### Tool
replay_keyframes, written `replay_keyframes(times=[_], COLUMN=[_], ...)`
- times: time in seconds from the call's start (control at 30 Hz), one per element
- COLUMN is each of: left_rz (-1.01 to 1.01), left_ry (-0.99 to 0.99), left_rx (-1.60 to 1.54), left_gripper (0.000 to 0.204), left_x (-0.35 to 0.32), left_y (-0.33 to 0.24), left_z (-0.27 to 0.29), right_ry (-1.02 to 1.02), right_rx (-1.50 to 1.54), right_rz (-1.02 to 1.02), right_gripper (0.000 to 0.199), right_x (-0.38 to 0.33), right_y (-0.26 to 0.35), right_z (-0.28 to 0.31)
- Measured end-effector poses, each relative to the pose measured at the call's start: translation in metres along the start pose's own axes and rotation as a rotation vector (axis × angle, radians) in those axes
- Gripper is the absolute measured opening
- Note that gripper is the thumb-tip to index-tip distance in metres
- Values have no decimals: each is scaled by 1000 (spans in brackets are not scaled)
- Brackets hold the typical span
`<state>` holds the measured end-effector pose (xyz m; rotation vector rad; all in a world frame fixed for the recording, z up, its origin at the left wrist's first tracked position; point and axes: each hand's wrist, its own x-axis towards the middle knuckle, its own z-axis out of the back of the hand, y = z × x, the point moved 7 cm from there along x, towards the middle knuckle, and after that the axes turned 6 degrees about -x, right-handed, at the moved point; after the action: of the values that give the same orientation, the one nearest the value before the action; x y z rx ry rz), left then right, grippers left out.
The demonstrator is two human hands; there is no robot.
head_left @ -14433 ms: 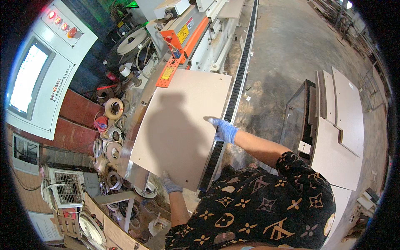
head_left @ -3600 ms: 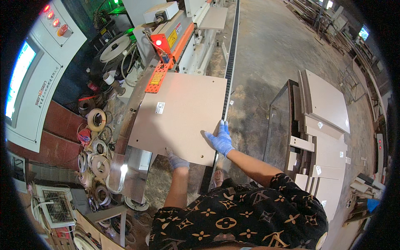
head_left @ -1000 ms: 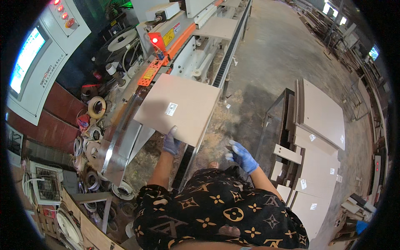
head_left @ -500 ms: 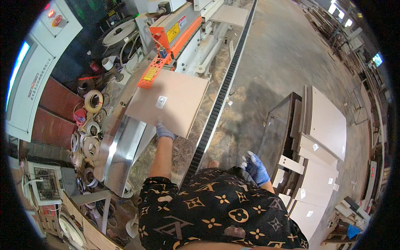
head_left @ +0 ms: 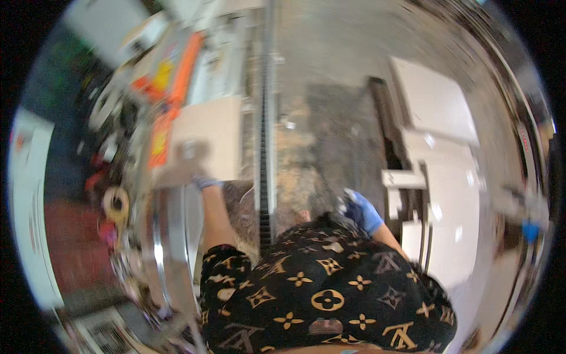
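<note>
Left grip [head_left: 203, 180] touches board [head_left: 209, 137] near edge

Just one view here, a fisheye on the person's head looking nearly straight down, and it's blurry. Their patterned shirt [head_left: 324, 295] fills the bottom middle, really close. The machine [head_left: 177, 112] runs up the upper left, the floor [head_left: 330, 147] sits centre, and stacked panels [head_left: 448, 177] curve along the right rim.
</note>
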<state>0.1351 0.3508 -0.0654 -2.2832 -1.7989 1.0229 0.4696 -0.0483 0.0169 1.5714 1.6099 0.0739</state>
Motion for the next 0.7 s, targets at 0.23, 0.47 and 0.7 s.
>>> replay_keyframes(times=[0.23, 0.47, 0.7], left_rz=[-6, -362, -91], left_ry=[-47, -148, 218], left_rx=[437, 529, 812], left_gripper=[56, 60, 57], left_x=[71, 15, -47], left_y=[-7, 22, 198], left_z=[-68, -115, -92], right_ry=[-551, -1792, -1944], right_rx=[-261, -1012, -1288], right_rz=[305, 96, -11], right_gripper=[43, 61, 56], right_x=[-47, -277, -366], right_y=[18, -11, -75], right_z=[119, 272, 308])
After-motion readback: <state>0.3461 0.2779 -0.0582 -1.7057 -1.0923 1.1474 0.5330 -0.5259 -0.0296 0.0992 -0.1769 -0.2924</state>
